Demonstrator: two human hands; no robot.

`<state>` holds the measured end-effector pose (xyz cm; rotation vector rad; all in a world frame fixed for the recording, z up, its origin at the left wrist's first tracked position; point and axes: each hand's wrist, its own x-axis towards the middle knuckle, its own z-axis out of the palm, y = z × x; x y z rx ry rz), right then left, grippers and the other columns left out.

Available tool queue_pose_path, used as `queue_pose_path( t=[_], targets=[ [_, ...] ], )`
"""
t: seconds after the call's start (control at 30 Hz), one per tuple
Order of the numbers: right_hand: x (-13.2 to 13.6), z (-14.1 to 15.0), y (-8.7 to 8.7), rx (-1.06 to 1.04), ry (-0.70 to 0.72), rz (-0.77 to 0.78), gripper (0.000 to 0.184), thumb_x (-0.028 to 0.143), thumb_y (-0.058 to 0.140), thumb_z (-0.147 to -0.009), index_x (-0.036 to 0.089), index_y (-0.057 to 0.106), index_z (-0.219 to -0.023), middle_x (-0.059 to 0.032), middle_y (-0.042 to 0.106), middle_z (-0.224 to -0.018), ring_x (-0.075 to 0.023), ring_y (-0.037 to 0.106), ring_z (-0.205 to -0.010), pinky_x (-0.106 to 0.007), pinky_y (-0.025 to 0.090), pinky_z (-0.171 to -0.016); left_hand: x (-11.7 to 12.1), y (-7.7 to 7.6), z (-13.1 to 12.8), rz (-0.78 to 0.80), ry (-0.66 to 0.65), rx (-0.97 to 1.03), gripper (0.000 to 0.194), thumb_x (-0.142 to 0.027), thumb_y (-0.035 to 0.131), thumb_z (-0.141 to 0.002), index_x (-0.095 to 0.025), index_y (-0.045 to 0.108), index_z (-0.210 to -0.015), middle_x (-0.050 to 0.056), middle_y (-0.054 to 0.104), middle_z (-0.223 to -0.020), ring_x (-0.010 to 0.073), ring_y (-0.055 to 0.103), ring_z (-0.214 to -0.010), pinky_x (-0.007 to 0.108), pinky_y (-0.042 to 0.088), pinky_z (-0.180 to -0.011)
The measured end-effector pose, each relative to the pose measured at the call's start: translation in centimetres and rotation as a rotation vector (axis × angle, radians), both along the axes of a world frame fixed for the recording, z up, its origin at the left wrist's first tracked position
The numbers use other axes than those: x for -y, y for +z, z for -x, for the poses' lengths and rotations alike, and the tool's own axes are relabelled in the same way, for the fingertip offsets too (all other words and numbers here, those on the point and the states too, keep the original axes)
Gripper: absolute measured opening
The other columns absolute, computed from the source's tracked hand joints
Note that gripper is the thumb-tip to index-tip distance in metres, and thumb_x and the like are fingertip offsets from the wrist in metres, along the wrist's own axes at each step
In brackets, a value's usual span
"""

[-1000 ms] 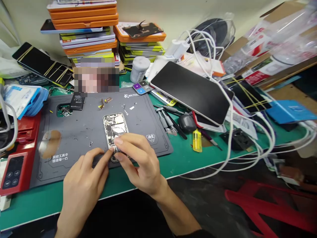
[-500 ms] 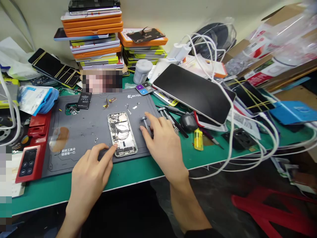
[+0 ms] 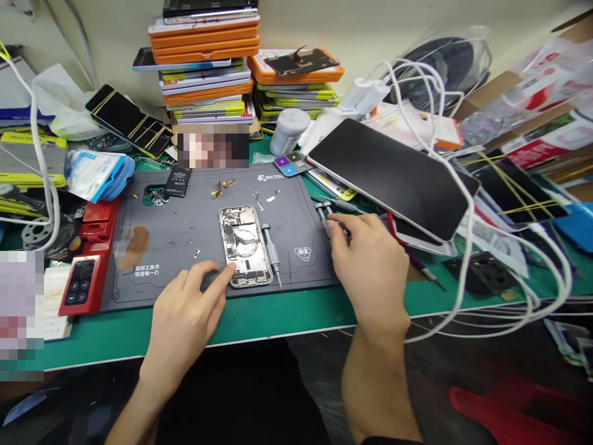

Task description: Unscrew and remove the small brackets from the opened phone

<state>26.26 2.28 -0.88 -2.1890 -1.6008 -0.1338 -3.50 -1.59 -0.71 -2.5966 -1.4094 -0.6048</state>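
Observation:
An opened phone body [image 3: 245, 245] lies on a grey work mat [image 3: 185, 247], its inner parts showing. My left hand [image 3: 189, 312] rests on the mat with the forefinger stretched out, touching the phone's lower left corner. A grey screwdriver [image 3: 271, 252] lies on the mat just right of the phone. My right hand [image 3: 368, 266] is off the mat's right edge, fingers curled over a cluster of screwdrivers [image 3: 324, 213]; whether it grips one is hidden.
Stacked orange and yellow cases [image 3: 206, 62] stand at the back. A dark tablet [image 3: 393, 176] leans to the right among white cables [image 3: 467, 247]. A red tool block [image 3: 86, 272] sits left of the mat. Small screws and a battery [image 3: 178, 182] lie on the mat.
My right hand left the phone, laid a screwdriver down beside it, then moved right to the tools past the mat. The left hand stayed at the phone's corner.

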Motion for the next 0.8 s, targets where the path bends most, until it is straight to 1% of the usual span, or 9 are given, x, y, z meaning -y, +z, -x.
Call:
queue_pose_path(
  t=[0.07,0.17,0.27,0.37,0.47,0.6,0.73,0.8],
  targets=[
    [-0.2,-0.2,0.0,-0.01,-0.012,0.006,0.039,0.033,0.048,-0.107,0.019,0.081,-0.122,-0.0138,0.079,-0.116,-0.0237,0.065,-0.081,-0.035,0.033,-0.065,0.1,0.0,0.0,0.005,0.002,0.001,0.04,-0.014,0.059,-0.109,-0.025,0.068,-0.146,0.006,0.075,-0.124,0.018,0.064,-0.083,0.034,0.05,-0.072],
    [-0.3,-0.6,0.2,-0.003,-0.066,0.04,0.038,0.035,0.049,-0.106,0.019,0.081,-0.119,-0.0145,0.077,-0.116,-0.0238,0.062,-0.079,-0.035,0.026,-0.064,0.2,-0.1,0.0,0.018,-0.004,0.014,0.04,-0.014,0.059,-0.109,-0.025,0.067,-0.147,0.006,0.074,-0.125,0.0185,0.064,-0.085,0.034,0.05,-0.072],
    [-0.4,-0.8,0.6,0.014,-0.123,0.099,0.035,0.035,0.051,-0.108,0.018,0.08,-0.117,-0.0148,0.076,-0.117,-0.0233,0.061,-0.079,-0.035,0.022,-0.066,0.2,-0.2,0.1,0.024,-0.01,0.017,0.04,-0.014,0.06,-0.109,-0.025,0.067,-0.147,0.005,0.074,-0.126,0.0187,0.064,-0.085,0.034,0.049,-0.072],
    [-0.4,-0.8,0.8,0.035,-0.137,0.142,0.031,0.035,0.055,-0.108,0.019,0.08,-0.117,-0.0144,0.077,-0.12,-0.0226,0.061,-0.079,-0.036,0.02,-0.066,0.1,-0.2,0.2,0.015,-0.01,0.024,0.039,-0.014,0.061,-0.109,-0.025,0.067,-0.146,0.005,0.074,-0.125,0.0189,0.063,-0.084,0.035,0.048,-0.074],
    [-0.5,-0.8,0.9,0.027,-0.132,0.146,0.027,0.035,0.059,-0.107,0.019,0.08,-0.116,-0.0138,0.077,-0.121,-0.0215,0.061,-0.079,-0.035,0.021,-0.066,-0.1,-0.2,0.2,-0.009,-0.014,0.033,0.038,-0.015,0.061,-0.109,-0.024,0.069,-0.145,0.005,0.074,-0.123,0.0192,0.061,-0.083,0.035,0.048,-0.074],
    [-0.7,-1.2,0.6,-0.026,-0.115,0.119,0.023,0.034,0.062,-0.105,0.019,0.078,-0.112,-0.0126,0.076,-0.12,-0.0221,0.064,-0.083,-0.033,0.027,-0.065,-0.3,-0.3,0.1,-0.018,-0.019,0.03,0.039,-0.014,0.062,-0.109,-0.025,0.068,-0.146,0.005,0.074,-0.122,0.0194,0.06,-0.082,0.035,0.047,-0.073],
    [-0.9,-1.6,0.3,0.012,-0.061,0.102,0.03,0.035,0.058,-0.105,0.019,0.079,-0.12,-0.0139,0.076,-0.118,-0.0247,0.066,-0.084,-0.034,0.03,-0.065,-0.3,-0.3,0.1,-0.019,-0.018,0.031,0.04,-0.014,0.061,-0.109,-0.025,0.068,-0.146,0.005,0.075,-0.122,0.0193,0.06,-0.081,0.035,0.046,-0.073],
    [-1.2,-1.7,0.2,0.037,-0.042,0.101,0.033,0.035,0.056,-0.105,0.019,0.081,-0.119,-0.0149,0.077,-0.118,-0.0262,0.067,-0.085,-0.035,0.034,-0.066,-0.3,-0.2,0.0,-0.025,-0.018,0.031,0.038,-0.015,0.062,-0.109,-0.024,0.069,-0.145,0.005,0.075,-0.121,0.0193,0.061,-0.081,0.035,0.046,-0.072]
  ],
)
